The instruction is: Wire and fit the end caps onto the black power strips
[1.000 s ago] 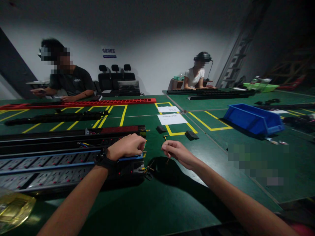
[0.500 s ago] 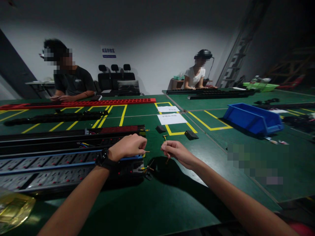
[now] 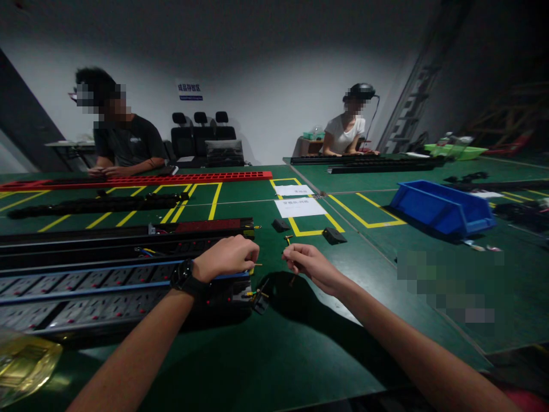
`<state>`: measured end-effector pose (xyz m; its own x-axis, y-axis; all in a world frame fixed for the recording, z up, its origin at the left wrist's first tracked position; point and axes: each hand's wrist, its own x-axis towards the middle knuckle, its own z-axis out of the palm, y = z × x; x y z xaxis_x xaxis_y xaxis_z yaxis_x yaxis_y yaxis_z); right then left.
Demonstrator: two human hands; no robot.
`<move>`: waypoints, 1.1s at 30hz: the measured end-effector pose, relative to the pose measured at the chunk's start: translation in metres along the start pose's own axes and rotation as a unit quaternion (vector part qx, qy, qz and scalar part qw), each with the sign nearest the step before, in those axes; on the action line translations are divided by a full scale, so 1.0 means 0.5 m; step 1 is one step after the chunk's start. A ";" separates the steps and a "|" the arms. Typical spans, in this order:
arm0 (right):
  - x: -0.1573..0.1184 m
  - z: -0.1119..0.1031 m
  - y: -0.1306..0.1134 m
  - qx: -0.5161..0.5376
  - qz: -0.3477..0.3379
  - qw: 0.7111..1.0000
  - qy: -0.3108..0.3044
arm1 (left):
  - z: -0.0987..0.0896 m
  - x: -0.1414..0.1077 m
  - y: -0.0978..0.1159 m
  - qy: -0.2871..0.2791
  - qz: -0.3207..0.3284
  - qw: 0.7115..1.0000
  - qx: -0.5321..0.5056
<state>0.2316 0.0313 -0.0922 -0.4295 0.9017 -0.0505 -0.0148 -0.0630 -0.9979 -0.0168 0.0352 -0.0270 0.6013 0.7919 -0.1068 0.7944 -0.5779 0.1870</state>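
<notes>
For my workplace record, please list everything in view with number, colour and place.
Table: 1, green, centre.
Socket strips: 2+, grey, left.
Long bundle: 1, black, left.
Long frame: 1, red, far left.
Wall sign: 1, white-blue, background.
Seats: 3, black, background.
Co-workers: 2, dark, white tops, across table.
Rails: 2+, black, far side.
Lettered papers: 2, white, centre.
Blocks: 2, black, centre.
Tape lines: several, yellow, tabletop.
Bin: 1, blue, right.
Basin: 1, green, far right.
Dim clutter: uncounted, dark, right.
Plastic item: 1, yellow, near left.
Watch: 1, black, left wrist.
Left hand: 1, near socket strips, pinching thin tan piece.
Right hand: 1, centre, pinching thin yellow wire.
</notes>
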 end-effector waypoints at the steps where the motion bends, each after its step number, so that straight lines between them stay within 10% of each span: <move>1: 0.001 0.000 0.001 0.003 0.000 1.000 0.004 | 0.002 0.001 0.002 0.006 0.000 1.000 0.002; 12: 0.021 -0.032 0.009 0.043 -0.072 0.976 0.199 | 0.004 0.002 0.004 -0.001 -0.003 1.000 -0.020; 17: 0.027 -0.084 -0.001 -0.151 -0.156 0.929 0.299 | 0.002 0.003 0.004 -0.007 -0.001 0.999 -0.040; 33: 0.013 -0.106 -0.001 -0.636 0.107 0.751 0.141 | 0.018 0.009 -0.017 0.001 0.005 1.000 -0.030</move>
<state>0.2768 0.0600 -0.0943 -0.0876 0.9953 -0.0423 0.9793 0.0783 -0.1867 -0.0201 0.0418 -0.0379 0.6089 0.7866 -0.1023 0.7817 -0.5732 0.2456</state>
